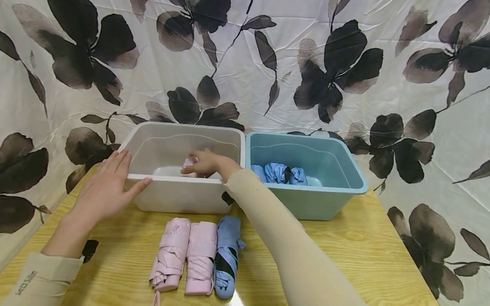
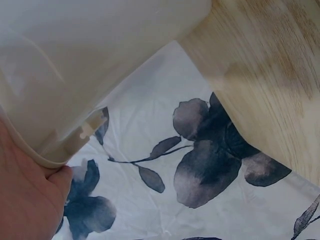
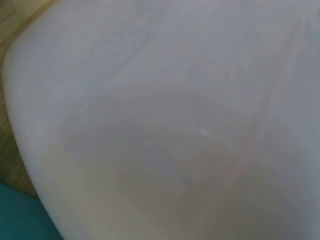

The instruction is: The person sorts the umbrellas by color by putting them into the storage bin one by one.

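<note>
Inside the off-white bin (image 1: 184,196), the right hand (image 1: 206,164) pinches a small pink folded umbrella (image 1: 189,164), mostly hidden by the fingers and the front wall. The left hand (image 1: 106,187) rests on the bin's front left corner, its fingers extended along the side rim and the thumb on the front rim. In the left wrist view, the left hand (image 2: 30,190) touches the rim beside the bin's outer wall (image 2: 110,45). Mostly the blurred pale bin wall (image 3: 150,100) fills the right wrist view; the right hand is out of sight there.
A teal bin (image 1: 304,204) stands right beside the off-white one, with blue folded umbrellas (image 1: 277,173) inside. Before the bins, two pink folded umbrellas (image 1: 171,251) and a blue folded umbrella (image 1: 226,258) lie side by side on the wooden table (image 1: 126,276). A floral cloth (image 1: 275,57) hangs behind.
</note>
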Tool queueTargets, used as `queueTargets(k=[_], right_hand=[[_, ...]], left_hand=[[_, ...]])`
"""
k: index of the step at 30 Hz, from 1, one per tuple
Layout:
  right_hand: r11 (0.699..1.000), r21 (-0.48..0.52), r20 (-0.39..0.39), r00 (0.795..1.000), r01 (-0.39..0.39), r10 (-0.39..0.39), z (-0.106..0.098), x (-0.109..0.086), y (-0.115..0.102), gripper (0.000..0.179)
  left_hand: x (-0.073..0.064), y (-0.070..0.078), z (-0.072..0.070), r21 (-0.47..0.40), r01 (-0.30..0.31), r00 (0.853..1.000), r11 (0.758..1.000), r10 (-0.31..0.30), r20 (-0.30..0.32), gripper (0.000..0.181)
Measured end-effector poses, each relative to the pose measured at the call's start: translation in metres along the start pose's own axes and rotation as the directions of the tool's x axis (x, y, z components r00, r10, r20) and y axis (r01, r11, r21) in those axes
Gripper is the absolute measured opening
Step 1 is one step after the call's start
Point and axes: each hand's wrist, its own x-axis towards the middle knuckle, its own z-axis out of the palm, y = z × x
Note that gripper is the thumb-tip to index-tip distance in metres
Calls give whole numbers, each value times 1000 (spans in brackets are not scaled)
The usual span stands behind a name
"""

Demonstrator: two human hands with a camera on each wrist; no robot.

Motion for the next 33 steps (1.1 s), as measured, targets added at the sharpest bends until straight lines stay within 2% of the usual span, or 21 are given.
queueTargets(k=[5, 9, 15, 18, 23, 29, 33], right_hand=[[1000, 9, 80, 997, -20, 20, -1, -4, 1, 79], [1000, 5, 124, 992, -3, 2, -1, -6, 1, 75], [993, -99, 137, 989, 62, -49, -2, -6, 2, 66], [980, -171, 100, 991, 101, -84, -4, -6, 0, 65], [944, -286, -23, 983, 166, -180, -7, -13, -9, 61], [931, -251, -143, 941, 264, -305, -9, -39, -18, 52], [915, -239, -229, 897, 324, -378, -8, -61, -18, 49]], left_hand=[[0, 2, 0, 1, -1, 1000, 1000, 1, -5, 96], [-1, 4, 1, 1, -7, 1000, 1000, 7, -17, 96], [-2, 3, 0, -8, -15, 999, 1000, 15, -32, 95], [-2, 3, -1, -4, -28, 999, 1000, 28, -42, 94], [0, 2, -1, -2, -20, 999, 1000, 20, -37, 95], [0, 1, 0, -6, -11, 1000, 1000, 11, -24, 95], [0, 1, 2, -6, -12, 1000, 1000, 12, -21, 95]])
